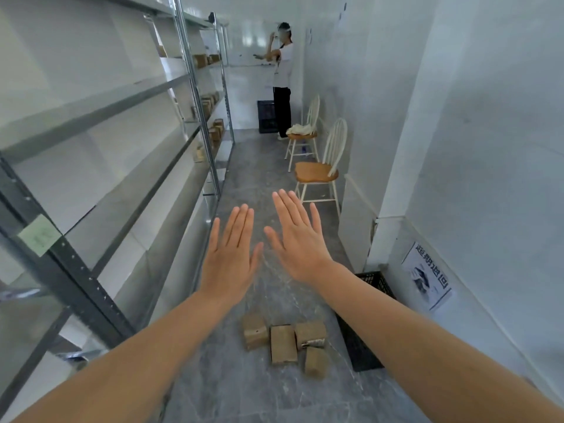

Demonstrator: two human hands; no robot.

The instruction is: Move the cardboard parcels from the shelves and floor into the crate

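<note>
Several brown cardboard parcels [283,343] lie on the grey floor below my arms. A black plastic crate [361,346] stands just to their right against the wall, partly hidden by my right forearm. More parcels [210,102] sit on the far shelves of the metal rack. My left hand [230,254] and my right hand [297,236] are both stretched out flat in front of me, palms down, fingers apart, holding nothing, well above the floor parcels.
A tall metal shelving rack [122,154] runs along the left. Two wooden chairs [320,172] stand along the right wall. A person [282,80] stands at the far end beside a second black crate [267,117]. A poster [427,279] hangs low on the right wall.
</note>
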